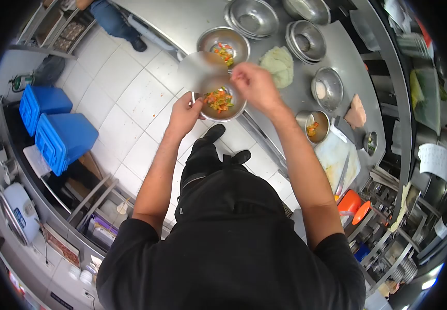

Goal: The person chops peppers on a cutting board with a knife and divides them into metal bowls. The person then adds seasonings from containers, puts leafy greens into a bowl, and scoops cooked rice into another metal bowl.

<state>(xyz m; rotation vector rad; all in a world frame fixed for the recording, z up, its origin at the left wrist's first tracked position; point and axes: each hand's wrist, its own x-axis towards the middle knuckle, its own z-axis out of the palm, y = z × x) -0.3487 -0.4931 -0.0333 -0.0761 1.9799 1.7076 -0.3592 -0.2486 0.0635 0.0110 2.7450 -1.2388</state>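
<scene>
My left hand [186,114] grips the left rim of a steel bowl [240,109], thumb over the edge. Chopped orange, red and green vegetables [218,99] lie in this bowl, which is held above the floor at the counter's edge. My right hand [257,87] is over the bowl's right side with its fingers pinched together; what they hold, if anything, is too small to make out. Just beyond, a second steel bowl [206,39] with similar chopped vegetables stands on the counter. A blurred round patch hides part of both bowls.
On the steel counter [192,19] are stacked bowls [254,18], a pale green cloth [277,67], a bowl with something white [335,93], and a pot [306,120] of vegetables. A knife [343,173] lies on a cutting board [326,155]. Blue bins [66,139] stand left; another person's leg [112,20] is far left.
</scene>
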